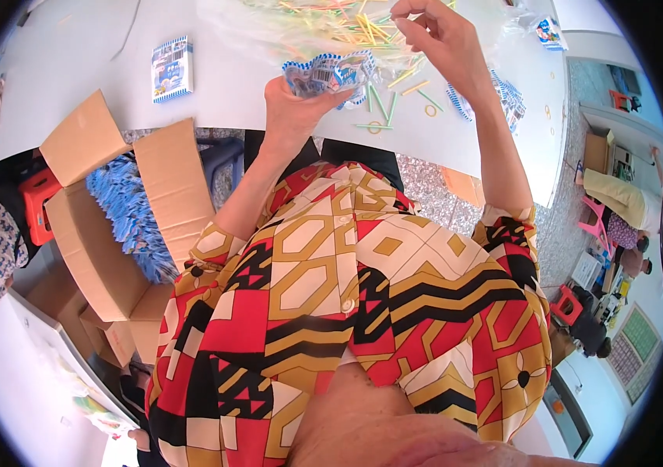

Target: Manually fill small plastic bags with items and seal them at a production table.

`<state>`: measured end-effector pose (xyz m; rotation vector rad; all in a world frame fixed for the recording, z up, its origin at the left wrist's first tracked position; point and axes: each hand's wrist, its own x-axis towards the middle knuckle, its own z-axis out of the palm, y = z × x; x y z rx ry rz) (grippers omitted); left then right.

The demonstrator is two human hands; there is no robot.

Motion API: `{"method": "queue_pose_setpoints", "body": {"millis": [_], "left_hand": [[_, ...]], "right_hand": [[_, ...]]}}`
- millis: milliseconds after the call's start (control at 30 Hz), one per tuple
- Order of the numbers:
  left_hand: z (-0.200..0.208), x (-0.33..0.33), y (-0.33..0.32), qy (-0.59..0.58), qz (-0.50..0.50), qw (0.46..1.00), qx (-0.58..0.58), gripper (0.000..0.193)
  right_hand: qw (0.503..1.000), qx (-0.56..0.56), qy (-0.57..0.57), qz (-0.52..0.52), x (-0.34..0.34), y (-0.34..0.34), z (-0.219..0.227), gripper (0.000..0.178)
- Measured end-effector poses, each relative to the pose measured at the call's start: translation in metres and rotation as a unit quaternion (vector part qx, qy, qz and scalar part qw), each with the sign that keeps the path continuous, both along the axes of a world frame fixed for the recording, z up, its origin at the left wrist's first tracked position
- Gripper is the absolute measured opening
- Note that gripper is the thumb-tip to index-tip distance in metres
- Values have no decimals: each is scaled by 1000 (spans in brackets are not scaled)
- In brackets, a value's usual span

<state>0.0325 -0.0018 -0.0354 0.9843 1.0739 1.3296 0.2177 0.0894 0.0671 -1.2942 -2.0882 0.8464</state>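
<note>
My left hand [292, 113] grips a blue-and-white printed plastic bag [327, 75] over the near part of the table, thumb across its front. The bag is crumpled, with its mouth spread toward the far side. Up and to the right, my right hand [444, 47] hangs above the table with its fingers bent and pinched together. Whatever they hold, if anything, is too small to make out. Beyond the bag lies a loose pile of thin coloured sticks [374, 31], yellow, green and pink, on clear plastic sheeting [257, 31].
A few green sticks [391, 109] and a rubber band [375, 127] lie near the table edge. More blue-striped bags [509, 101] sit under my right forearm. A filled packet [172, 70] lies at left. An opened carton [98, 241] of blue packets stands below.
</note>
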Motion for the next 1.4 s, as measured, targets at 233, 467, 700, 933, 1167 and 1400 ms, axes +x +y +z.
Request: {"method": "queue_pose_setpoints", "body": {"millis": [233, 467, 700, 933, 1167, 1400], "left_hand": [[5, -3, -5, -5, 31, 999, -16, 19], [5, -6, -6, 10, 32, 999, -5, 17], [8, -4, -8, -20, 24, 999, -9, 16], [7, -4, -6, -15, 16, 1000, -7, 17], [9, -3, -7, -13, 15, 1000, -15, 21], [9, -2, -7, -5, 11, 1000, -19, 22]], "right_hand": [[979, 110, -164, 51, 33, 65, -100, 22], [957, 164, -178, 161, 25, 84, -110, 32], [905, 37, -381, 188, 5, 84, -87, 34], [923, 90, -319, 197, 8, 78, -109, 25], [944, 170, -217, 183, 14, 72, -123, 19], [978, 135, -129, 89, 32, 70, -124, 23]]}}
